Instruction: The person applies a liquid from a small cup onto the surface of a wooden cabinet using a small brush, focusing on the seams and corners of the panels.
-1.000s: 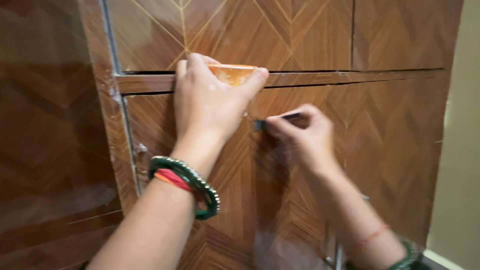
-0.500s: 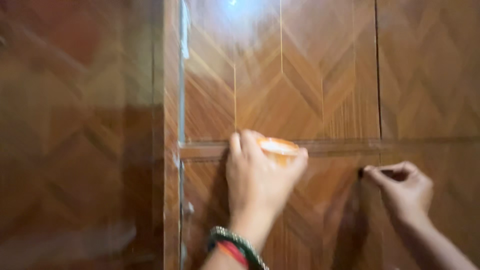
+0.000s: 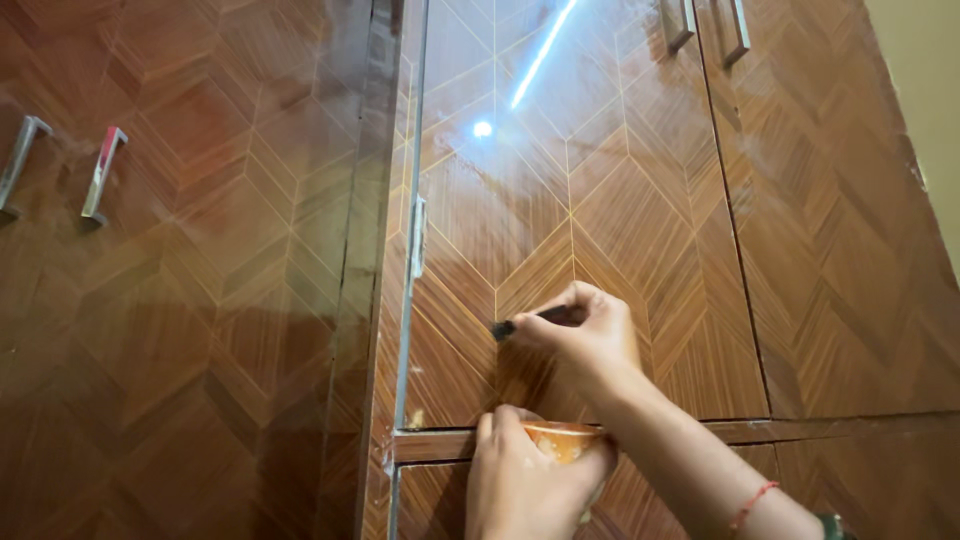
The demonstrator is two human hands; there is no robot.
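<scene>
**Right hand lifts the brush onto the upper door panel**

Right hand point(image 3: 585, 335) pinches a small dark brush point(image 3: 530, 321) between thumb and curled fingers, its tip pointing left and resting on, or just off, the glossy door panel point(image 3: 620, 200); contact cannot be told for sure. Half a second earlier this hand sat lower and further right, level with the horizontal ledge; now it has risen above that ledge and crossed toward the middle, so the brushwork has shifted from the lower section to the chevron-patterned panel above it. The view has also tilted upward, bringing the top handles into sight.

Just below the brush, the left hand point(image 3: 530, 480) is wrapped around a small orange cup point(image 3: 562, 438), fingers closed on its side, holding it against the wooden ledge point(image 3: 740, 430) much as it did before. The cup's mouth sits directly under the right wrist, close beneath the brush.

Further out, a thin metal strip point(image 3: 410, 250) runs down the door's left edge. Two metal handles point(image 3: 710, 25) hang near the top, and another pair of handles point(image 3: 60, 170) shows on the darker cabinet at left. A red thread point(image 3: 750, 505) circles the right wrist
</scene>
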